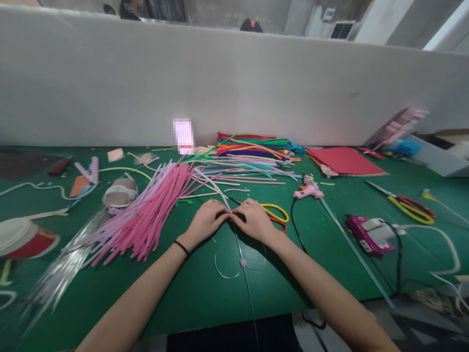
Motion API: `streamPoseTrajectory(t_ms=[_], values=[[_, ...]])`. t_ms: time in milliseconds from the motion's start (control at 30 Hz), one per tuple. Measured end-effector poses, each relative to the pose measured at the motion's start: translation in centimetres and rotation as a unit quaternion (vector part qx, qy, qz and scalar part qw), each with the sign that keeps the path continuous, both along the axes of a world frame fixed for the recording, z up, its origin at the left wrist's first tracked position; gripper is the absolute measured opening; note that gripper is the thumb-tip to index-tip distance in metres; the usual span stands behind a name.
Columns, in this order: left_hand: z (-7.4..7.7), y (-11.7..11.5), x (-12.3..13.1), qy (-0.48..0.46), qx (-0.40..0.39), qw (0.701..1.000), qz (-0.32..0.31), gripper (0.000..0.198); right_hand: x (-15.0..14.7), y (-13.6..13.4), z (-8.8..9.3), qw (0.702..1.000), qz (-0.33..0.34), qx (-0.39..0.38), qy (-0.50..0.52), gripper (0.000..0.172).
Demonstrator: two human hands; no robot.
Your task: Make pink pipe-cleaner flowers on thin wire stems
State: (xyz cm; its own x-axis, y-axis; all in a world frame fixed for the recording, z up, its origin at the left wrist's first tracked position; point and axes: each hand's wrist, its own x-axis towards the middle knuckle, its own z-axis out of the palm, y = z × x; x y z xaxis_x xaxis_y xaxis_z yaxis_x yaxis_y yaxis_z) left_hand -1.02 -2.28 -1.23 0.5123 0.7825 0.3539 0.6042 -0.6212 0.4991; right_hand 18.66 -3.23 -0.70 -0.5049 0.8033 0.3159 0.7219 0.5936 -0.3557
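My left hand [205, 221] and my right hand [252, 220] meet knuckle to knuckle over the green table [190, 293], fingers curled in a pinch. Both grip a thin wire stem [240, 249] that runs toward me, with a small pink bit [243, 262] on it and pale loops of wire at either side. A pale pink pipe cleaner [216, 188] slants away from my fingers. A black band sits on my left wrist. A heap of pink pipe cleaners [146, 215] lies just left of my left hand.
Mixed coloured pipe cleaners [252, 149] lie at the back. Yellow-handled scissors [276, 213] sit behind my right hand, a pink glue gun [308, 191] and its cord to the right. Further right: red paper [346, 161], a purple device [368, 234], more scissors [410, 205]. A red cup [25, 239] and tape roll [120, 192] lie left.
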Motion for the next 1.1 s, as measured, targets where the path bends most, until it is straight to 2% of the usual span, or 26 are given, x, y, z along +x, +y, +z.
streamPoseTrajectory(t_ms=[167, 300, 467, 633, 733, 900, 1100], values=[[-0.4, 0.1, 0.0, -0.012, -0.002, 1.0, 0.024, 0.006, 0.0, 0.3, -0.2, 1.0, 0.003, -0.022, 0.011, 0.023], [-0.6, 0.0, 0.2, -0.092, -0.025, 0.995, 0.022, 0.02, -0.1, 0.3, 0.0, 0.998, 0.0, -0.041, 0.045, 0.019], [0.0, -0.3, 0.6, -0.158, -0.091, 0.983, 0.003, 0.003, -0.1, 0.6, -0.2, 0.992, -0.018, -0.057, 0.108, 0.011], [0.3, -0.5, 0.8, -0.17, -0.108, 0.979, 0.014, 0.004, -0.1, 0.8, -0.4, 0.991, -0.027, -0.068, 0.112, 0.004], [0.2, -0.4, 0.9, -0.18, -0.091, 0.979, 0.033, 0.002, -0.1, 0.7, -0.2, 0.988, -0.027, -0.077, 0.132, 0.008], [0.1, -0.2, 0.9, -0.19, -0.085, 0.978, 0.016, 0.006, 0.0, 0.6, -0.3, 0.986, -0.005, -0.088, 0.145, 0.01], [0.5, -0.2, 0.7, -0.151, -0.098, 0.982, 0.064, 0.013, 0.1, 0.4, 0.0, 0.983, 0.02, -0.109, 0.143, 0.012]])
